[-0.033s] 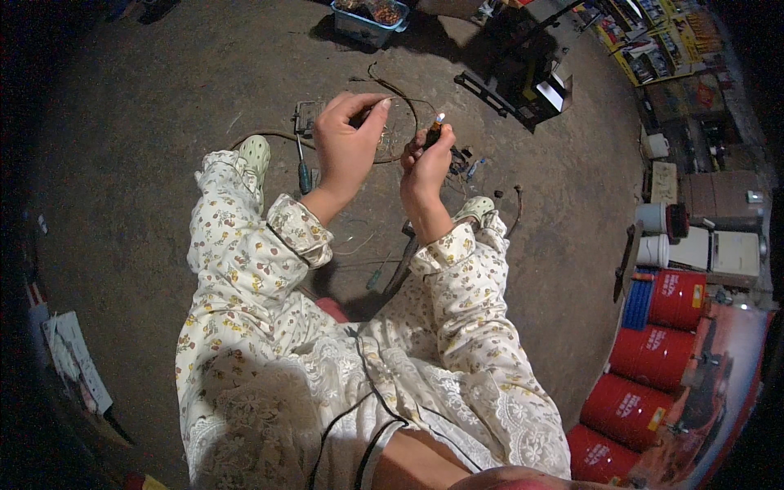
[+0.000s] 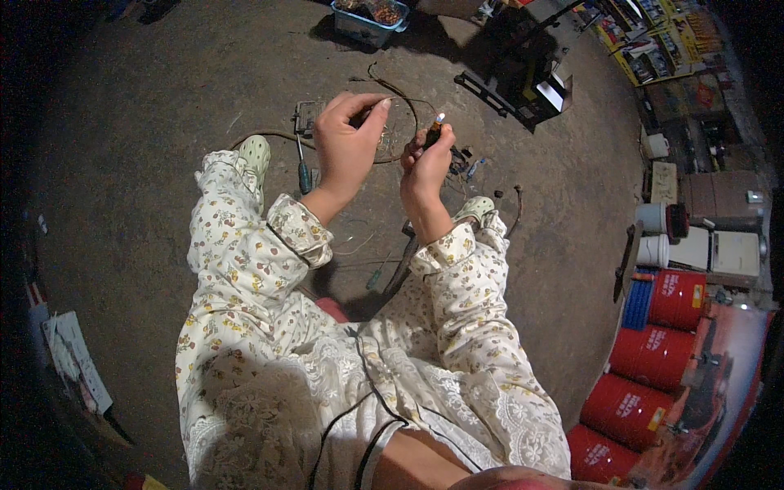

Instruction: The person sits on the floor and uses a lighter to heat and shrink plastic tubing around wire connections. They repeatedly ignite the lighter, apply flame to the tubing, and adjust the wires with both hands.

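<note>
A: Head view. State of each grip?
B: Left hand (image 2: pixel 347 143): thumb and forefinger pinched on the end of a thin wire (image 2: pixel 425 103). Right hand (image 2: pixel 428 167): fingers closed around an orange-and-black tool (image 2: pixel 436 128) with a white tip; exact kind cannot be told.
A: Position of the wire?
B: Above the floor (image 2: pixel 563 245), spanning from the left fingertips toward the tool's tip. Whether it touches the tip: cannot tell.
A: Labels, writing?
B: Red drums (image 2: pixel 651 359), lower right: white lettering on each, yellow patches on two. Packets on the shelves (image 2: pixel 661 41), upper right: print too small to read.
A: Counts?
B: Red drums, four in view. Screwdrivers with teal handles, two: one (image 2: pixel 305 177) beside the left forearm, its shaft pointing to a grey metal piece (image 2: pixel 307 117); the other (image 2: pixel 374 278) between the legs. Pale green clogs (image 2: pixel 255 159), two. Blue bin (image 2: pixel 363 30), one, at the top. Dark cable (image 2: pixel 389 86) curves on the floor beyond the hands.
</note>
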